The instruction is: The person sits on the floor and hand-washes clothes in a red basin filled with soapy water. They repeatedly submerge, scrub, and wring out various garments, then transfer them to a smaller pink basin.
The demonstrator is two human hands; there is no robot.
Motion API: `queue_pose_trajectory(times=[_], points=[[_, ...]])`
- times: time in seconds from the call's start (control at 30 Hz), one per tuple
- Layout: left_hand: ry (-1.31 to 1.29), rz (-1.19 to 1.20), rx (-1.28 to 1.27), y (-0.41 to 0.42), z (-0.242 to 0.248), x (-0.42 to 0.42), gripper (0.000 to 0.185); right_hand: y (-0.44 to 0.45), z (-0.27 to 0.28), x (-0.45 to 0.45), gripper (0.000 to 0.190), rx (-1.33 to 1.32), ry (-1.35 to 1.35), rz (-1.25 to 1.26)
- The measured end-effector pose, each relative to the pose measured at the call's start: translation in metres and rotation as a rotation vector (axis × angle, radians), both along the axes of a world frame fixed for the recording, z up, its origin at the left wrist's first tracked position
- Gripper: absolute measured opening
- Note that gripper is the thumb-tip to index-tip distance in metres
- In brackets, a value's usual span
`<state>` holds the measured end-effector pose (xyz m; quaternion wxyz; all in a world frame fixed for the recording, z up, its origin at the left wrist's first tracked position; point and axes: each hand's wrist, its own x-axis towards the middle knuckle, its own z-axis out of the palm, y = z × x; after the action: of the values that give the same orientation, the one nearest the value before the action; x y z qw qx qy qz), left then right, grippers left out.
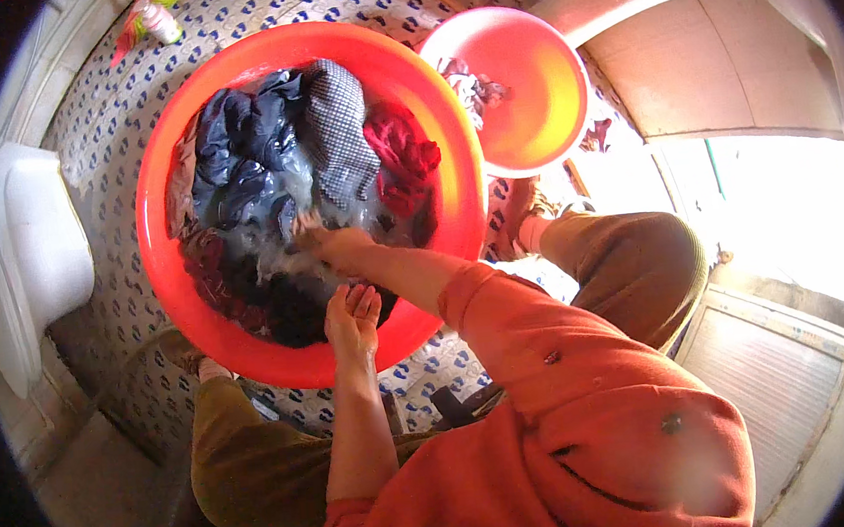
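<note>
A large red plastic basin [151, 234] stands before me, holding wet clothes in cloudy, soapy water [270, 247]. My right hand [334, 247] is at the water's surface in the middle of the basin, amid a splash; its fingers are blurred and partly hidden. Near the basin's close rim, my left hand [354, 318] is turned palm up with nothing visible in it. A dark, shiny garment [246, 143] lies at the far left of the basin, beside a black-and-white checked cloth [337, 128]. Red cloth [401, 156] is at the right, and black cloth [290, 301] lies nearest me.
A smaller pink basin [528, 103] touches the large one at the far right, with crumpled cloth [471, 90] at its left side. A white toilet or similar ceramic fixture [50, 228] stands left. A bottle [160, 21] lies on the footprint-patterned floor [103, 148]. My knees flank the basin.
</note>
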<state>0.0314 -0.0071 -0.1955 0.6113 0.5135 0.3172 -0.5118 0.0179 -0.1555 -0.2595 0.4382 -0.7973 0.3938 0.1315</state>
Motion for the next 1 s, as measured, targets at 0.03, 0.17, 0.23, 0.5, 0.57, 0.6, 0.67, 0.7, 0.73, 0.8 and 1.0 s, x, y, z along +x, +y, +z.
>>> queue_pose_trajectory(times=[0.03,0.17,0.23,0.5,0.57,0.6,0.67,0.7,0.73,0.8,1.0], points=[[0.039,-0.013,0.001,0.0,-0.002,-0.002,0.037,0.0,-0.012,-0.024,0.047,0.089,0.014,0.0],[0.134,-0.098,-0.001,-0.011,-0.007,-0.018,0.063,0.014,-0.064,-0.093,0.043,-0.184,0.133,0.014],[0.166,-0.13,-0.026,-0.016,-0.001,-0.02,0.066,0.026,-0.043,-0.097,0.038,-0.185,0.172,0.102],[0.455,-0.153,-0.783,-0.013,-0.058,0.02,0.046,0.087,0.162,-0.088,0.033,-0.308,-0.265,0.309],[0.56,-0.187,-1.222,-0.001,-0.107,0.034,0.051,0.1,0.176,-0.086,0.027,-0.397,-0.441,0.205],[0.511,-0.214,-1.236,-0.008,-0.104,0.025,0.052,0.093,0.151,-0.087,0.026,-0.483,-0.389,0.127],[0.386,-0.263,-1.25,-0.02,-0.088,0.019,0.056,0.069,0.109,-0.08,0.024,-0.742,-0.27,-0.008],[0.223,-0.057,-0.729,-0.029,-0.052,-0.004,0.042,0.046,0.102,-0.077,0.025,-0.56,-0.172,0.004],[0.734,0.229,-0.832,-0.038,-0.009,-0.011,0.045,0.023,0.099,-0.074,0.025,-0.485,-0.115,-0.035],[0.842,0.368,-0.838,-0.042,0.016,0.0,0.049,-0.002,0.111,-0.05,0.031,-0.302,-0.219,-0.053],[0.243,0.196,-0.534,-0.032,0.001,0.011,0.048,-0.068,0.009,-0.032,0.046,-0.307,0.126,-0.036]])
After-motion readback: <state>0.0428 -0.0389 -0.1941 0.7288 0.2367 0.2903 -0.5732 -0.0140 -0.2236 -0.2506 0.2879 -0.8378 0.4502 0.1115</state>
